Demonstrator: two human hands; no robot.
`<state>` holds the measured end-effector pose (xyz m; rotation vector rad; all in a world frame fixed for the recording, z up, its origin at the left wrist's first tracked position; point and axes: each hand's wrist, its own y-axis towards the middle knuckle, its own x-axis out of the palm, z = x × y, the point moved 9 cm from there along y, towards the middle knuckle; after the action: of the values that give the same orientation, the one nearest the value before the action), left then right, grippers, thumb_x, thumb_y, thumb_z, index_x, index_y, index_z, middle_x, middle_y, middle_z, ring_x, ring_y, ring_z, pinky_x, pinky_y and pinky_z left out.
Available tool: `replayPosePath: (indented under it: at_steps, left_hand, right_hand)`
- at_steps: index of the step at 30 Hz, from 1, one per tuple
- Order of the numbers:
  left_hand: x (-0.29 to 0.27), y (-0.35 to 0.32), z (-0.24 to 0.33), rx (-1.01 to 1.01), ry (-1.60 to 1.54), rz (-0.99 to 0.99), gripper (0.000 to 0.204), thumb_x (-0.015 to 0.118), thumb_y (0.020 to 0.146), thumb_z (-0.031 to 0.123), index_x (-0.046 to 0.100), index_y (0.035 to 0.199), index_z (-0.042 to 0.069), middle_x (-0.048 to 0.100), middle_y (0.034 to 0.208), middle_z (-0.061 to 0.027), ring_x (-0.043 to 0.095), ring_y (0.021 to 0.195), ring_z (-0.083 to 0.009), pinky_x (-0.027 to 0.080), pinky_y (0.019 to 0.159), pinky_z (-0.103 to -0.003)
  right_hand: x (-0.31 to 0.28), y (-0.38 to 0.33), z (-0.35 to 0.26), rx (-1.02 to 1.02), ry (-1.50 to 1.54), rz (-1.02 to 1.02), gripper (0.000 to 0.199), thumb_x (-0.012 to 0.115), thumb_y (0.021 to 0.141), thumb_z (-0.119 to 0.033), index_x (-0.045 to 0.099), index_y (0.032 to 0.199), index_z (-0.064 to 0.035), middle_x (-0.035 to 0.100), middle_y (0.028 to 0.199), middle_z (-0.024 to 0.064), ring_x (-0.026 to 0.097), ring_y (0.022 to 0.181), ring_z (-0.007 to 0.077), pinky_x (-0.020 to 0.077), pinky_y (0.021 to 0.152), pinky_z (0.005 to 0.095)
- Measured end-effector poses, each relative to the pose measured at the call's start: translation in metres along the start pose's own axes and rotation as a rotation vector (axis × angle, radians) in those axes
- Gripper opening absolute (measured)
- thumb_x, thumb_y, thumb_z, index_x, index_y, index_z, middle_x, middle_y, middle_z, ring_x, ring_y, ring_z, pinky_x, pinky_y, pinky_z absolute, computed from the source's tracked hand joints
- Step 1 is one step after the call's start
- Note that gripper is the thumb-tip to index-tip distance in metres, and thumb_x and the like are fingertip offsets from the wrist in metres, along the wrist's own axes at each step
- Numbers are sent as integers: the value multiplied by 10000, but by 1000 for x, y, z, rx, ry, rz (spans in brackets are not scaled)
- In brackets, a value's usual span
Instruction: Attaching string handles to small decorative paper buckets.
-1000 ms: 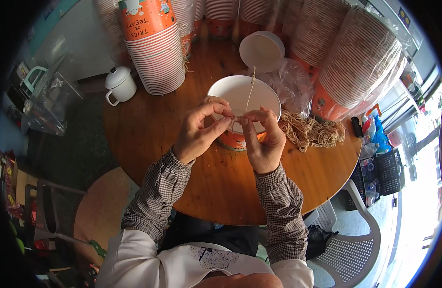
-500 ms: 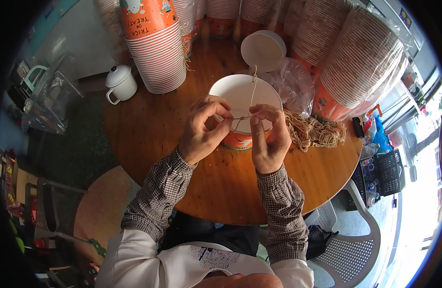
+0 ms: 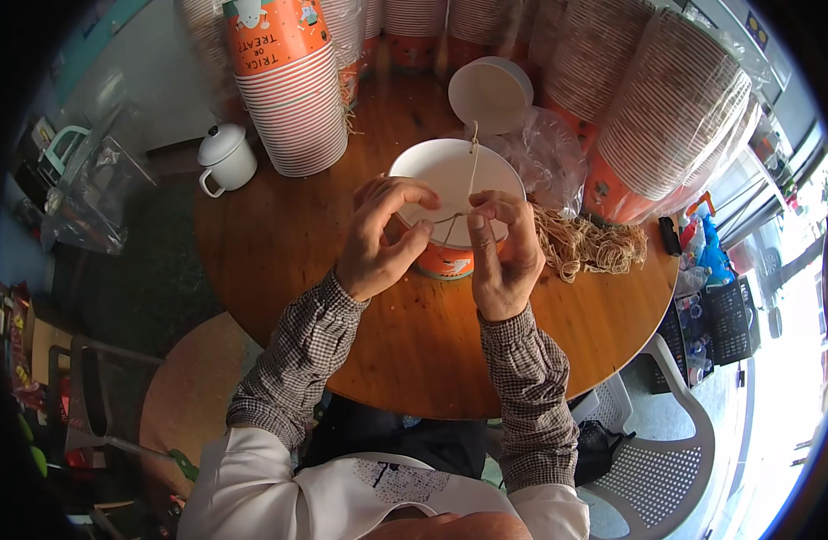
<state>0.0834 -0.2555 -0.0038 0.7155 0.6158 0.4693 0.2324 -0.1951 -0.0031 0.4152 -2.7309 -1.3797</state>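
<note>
An orange paper bucket (image 3: 450, 262) with a white inside stands near the middle of the round wooden table (image 3: 279, 243). A thin tan string (image 3: 472, 162) runs up over its rim and across its opening. My left hand (image 3: 378, 238) pinches one stretch of the string at the bucket's near rim. My right hand (image 3: 502, 252) pinches the string right beside it, thumb and forefinger together. A heap of loose tan strings (image 3: 589, 245) lies on the table just right of my right hand.
Tall stacks of orange paper buckets (image 3: 288, 90) ring the table's far side; stacks wrapped in clear plastic (image 3: 666, 117) lean at the right. A white lid (image 3: 490, 94) lies behind the bucket. A white enamel mug (image 3: 227, 159) stands left. A white plastic chair (image 3: 666, 468) is lower right.
Both hands have shifted slightly toward me over the bucket's near rim while still pinching the string; the string between them now lies lower across the opening.
</note>
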Motion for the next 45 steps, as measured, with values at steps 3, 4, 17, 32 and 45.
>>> replayPosePath:
  at_steps: [3,4,17,32,45]
  left_hand:
    - [2,0,18,59,20,-5,92,665,818,134,652,901,96,669,979,-12,602,990,-185,309,1007,-377]
    - [4,-2,15,58,22,-6,92,665,818,134,652,901,96,669,979,-12,602,990,-185,309,1007,-377]
    - [1,-8,-1,6,-59,55,50,648,845,79,635,892,92,676,849,22,635,864,-133,289,1056,-397]
    - [21,-8,3,67,119,-99,105,655,772,81,558,778,122,621,759,62,608,779,-125,284,1007,-381]
    - [25,-9,30,355,520,-58,146,746,756,135,611,814,130,637,809,46,592,817,-160,341,930,-383]
  right_hand:
    - [6,0,-6,-50,-19,-44,77,652,830,-3,624,899,-24,637,995,100,575,932,251,445,851,341]
    - [9,0,-7,-54,-25,-63,96,660,821,1,639,910,-31,647,991,85,572,935,247,446,849,338]
    - [22,0,-11,-129,-198,-234,287,672,742,66,589,997,-35,628,889,76,602,811,253,475,722,345]
    - [-49,24,7,-342,-771,17,308,583,784,33,639,1066,-77,590,974,103,559,885,304,472,781,404]
    - [-49,20,77,-48,-657,-132,89,572,861,-32,596,947,-28,587,867,136,577,813,338,473,730,411]
